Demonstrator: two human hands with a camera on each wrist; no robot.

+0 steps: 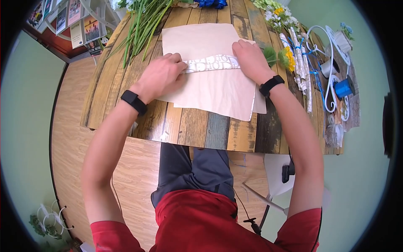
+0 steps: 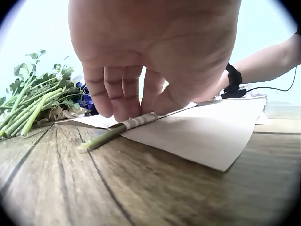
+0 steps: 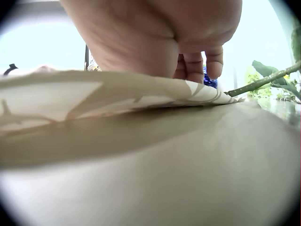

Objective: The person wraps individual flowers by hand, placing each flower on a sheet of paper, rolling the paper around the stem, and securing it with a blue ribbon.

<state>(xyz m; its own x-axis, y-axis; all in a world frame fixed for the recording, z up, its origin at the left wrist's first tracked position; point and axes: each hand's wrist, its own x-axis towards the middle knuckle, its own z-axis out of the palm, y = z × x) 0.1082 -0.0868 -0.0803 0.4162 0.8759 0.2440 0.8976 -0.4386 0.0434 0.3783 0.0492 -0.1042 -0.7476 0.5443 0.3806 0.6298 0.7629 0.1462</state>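
Observation:
A sheet of wrapping paper [image 1: 214,90], plain beige on one face, lies on the wooden table. Across its middle runs a rolled strip [image 1: 212,63] showing a white lettered print. From its left end pokes a cut green stem [image 2: 101,140]; at the right end a stem with leaves leads to a yellow sunflower [image 1: 289,58]. My left hand [image 1: 161,74] holds the roll near its left end, fingers on the far side and thumb on the near side. My right hand [image 1: 252,61] grips the right end, its fingers bent down over the far side.
Loose green stems [image 1: 145,31] lie at the table's far left. On the right are several paper-wrapped stems [image 1: 300,67], a blue ribbon spool [image 1: 344,87], a white scroll-shaped metal stand [image 1: 329,42] and a tape roll [image 1: 334,135]. A book rack [image 1: 86,29] stands beyond the left edge.

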